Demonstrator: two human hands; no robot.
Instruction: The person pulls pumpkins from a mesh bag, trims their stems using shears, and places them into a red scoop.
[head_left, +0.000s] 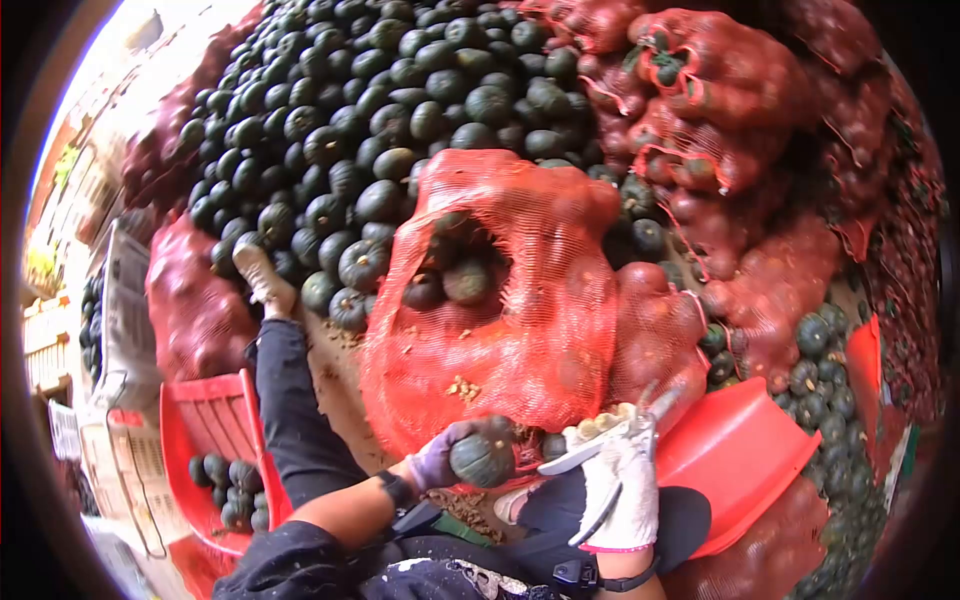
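My left hand (440, 462), in a purple-grey glove, grips a dark green squash (483, 456) at the low edge of an open red mesh sack (540, 300). The sack stands upright before me, its mouth gaping, with a few squashes (455, 280) visible inside. My right hand (620, 480), in a white glove, holds a knife (600, 450) whose blade points left toward the squash. A huge heap of loose dark green squashes (380, 110) rises behind the sack.
Filled red mesh sacks (720, 90) are stacked at right and left (195, 310). A red crate (215, 450) holding several squashes sits at my lower left. Another red crate (740, 450) lies at lower right. My leg and shoe (265, 280) stretch toward the heap.
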